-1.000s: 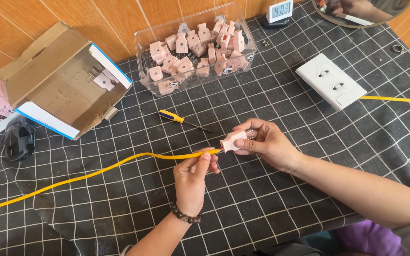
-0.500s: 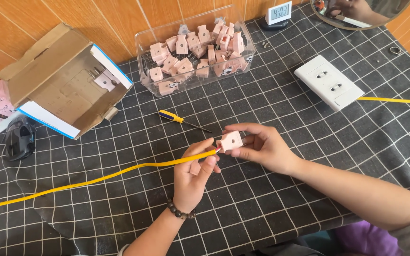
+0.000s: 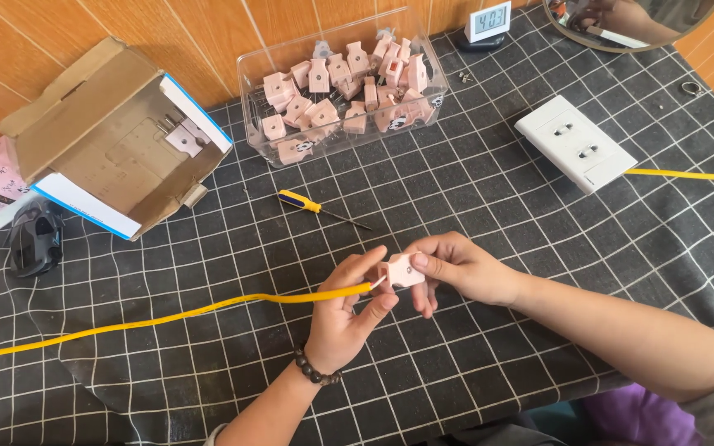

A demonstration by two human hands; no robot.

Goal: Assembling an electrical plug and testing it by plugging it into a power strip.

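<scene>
Moved: since the earlier frames both hands have drifted a little lower and left on the cloth, and the plug now sits turned flat-side up between them; the cable's bend has flattened.
Head view, left hand: palm up, fingers curled shut around the end of the yellow cable, pinching it just short of the tip, probably to steady the bared end as it meets the plug.
Head view, right hand: thumb and fingertips closed on the pink plug, holding it by its edges so its opening faces the cable end.
Plug and cable: touching, or very nearly; the joint itself is too small to tell.
Beyond the fingers: a screwdriver lies just above the left hand, within easy reach.
Farther up: a clear box full of similar pink plugs, and an open carton to its left.
Right of the fingers: a white socket plate with a second yellow cable running off, well apart.
Under all: a black checked cloth.
</scene>
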